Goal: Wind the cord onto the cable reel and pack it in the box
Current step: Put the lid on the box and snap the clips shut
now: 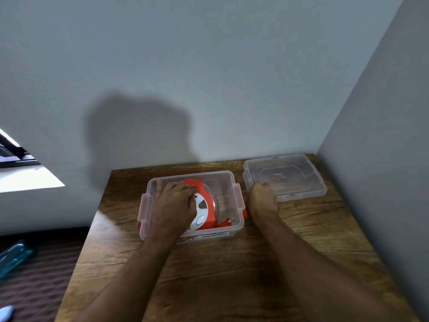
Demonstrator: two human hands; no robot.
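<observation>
An orange and white cable reel point(207, 209) lies inside a clear plastic box point(234, 182) in the middle of the wooden table. My left hand point(175, 203) reaches into the box and rests on the reel's left side, fingers curled over it. An orange plug end point(226, 222) shows at the box's front right corner. My right hand point(263, 198) sits just right of the box, its fingers closed on the near left edge of the clear lid point(308, 182), which lies flat on the table at the back right.
The wooden table point(232, 275) stands in a corner, with grey walls behind and to the right. Its left edge drops to a dark patterned floor point(41, 275), where a teal object point(14, 256) lies.
</observation>
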